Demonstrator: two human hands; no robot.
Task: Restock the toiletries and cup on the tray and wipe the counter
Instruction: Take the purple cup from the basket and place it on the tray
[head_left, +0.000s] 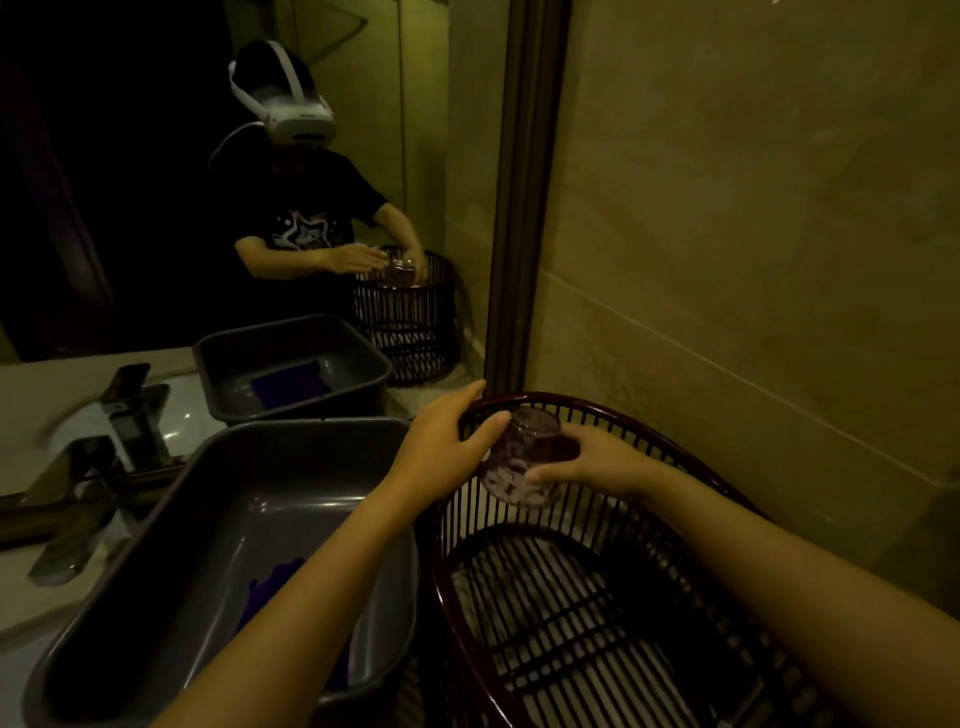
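Note:
A clear glass cup (511, 470) with a patterned surface hangs tilted over the far end of a dark slatted basket (545, 582). My right hand (592, 462) grips the cup from the right side. My left hand (447, 441) rests on the basket's far rim, its thumb against the cup's left side. The basket stands on the counter against the right wall, and its slatted floor looks bare. A grey plastic tub (218, 561) to the left holds a purple cloth (270, 592), partly hidden by my left forearm.
A metal faucet (104, 452) and the sink basin (171, 415) lie at the left. The mirror (260, 182) behind reflects a person with a headset, the tub and the basket. A tiled wall (753, 260) closes the right side. The room is dim.

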